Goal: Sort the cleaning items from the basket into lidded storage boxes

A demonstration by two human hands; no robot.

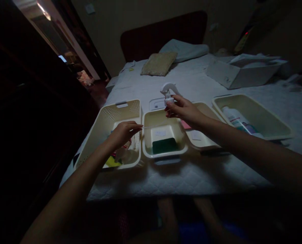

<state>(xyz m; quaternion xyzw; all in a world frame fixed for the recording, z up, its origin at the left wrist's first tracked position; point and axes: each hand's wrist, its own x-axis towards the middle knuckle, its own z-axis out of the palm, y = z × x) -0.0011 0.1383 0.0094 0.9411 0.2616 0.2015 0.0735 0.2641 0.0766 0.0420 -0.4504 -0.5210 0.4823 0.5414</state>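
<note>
My right hand (182, 110) is closed on a white trigger spray head (169, 92), held above the middle cream bin (147, 149). A thin clear tube (153, 126) runs from the spray head toward my left hand (124, 133), whose fingers pinch its end over the left perforated basket (110, 115). A dark green sponge (164, 145) lies in the middle bin. Small packets lie in the left basket under my left hand.
A third cream bin (204, 144) with a pink item sits right of the middle one. A larger bin (262, 115) at the right holds a white bottle (236, 120). An open white box (239, 73) and pillows (159, 63) lie farther back on the bed.
</note>
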